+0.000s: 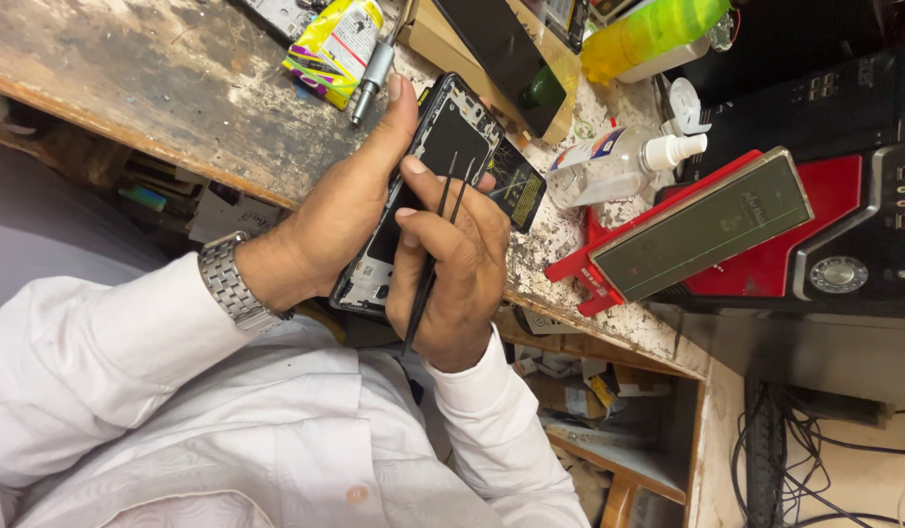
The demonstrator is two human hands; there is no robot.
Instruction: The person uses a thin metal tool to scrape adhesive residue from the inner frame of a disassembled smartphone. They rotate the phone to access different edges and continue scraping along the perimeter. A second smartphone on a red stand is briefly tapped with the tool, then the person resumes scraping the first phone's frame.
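My left hand [335, 220], with a metal watch on the wrist, is wrapped around an opened black phone [454, 127] and holds it tilted over the bench edge, thumb along its left side. My right hand [464, 279] grips thin black tweezers [450, 191], their tips pointing up over the phone's exposed inside. A flat black part [521, 184] with yellow marks lies just right of the phone, against the bench.
The worn wooden bench [159, 88] carries a yellow packet [335, 44], a silver tool [372, 73], a clear nozzle bottle [618, 166], a yellow-green bottle [648, 34] and a screen panel [702, 225] on a red stand. A black computer case [863, 196] stands right, above cables [824, 460].
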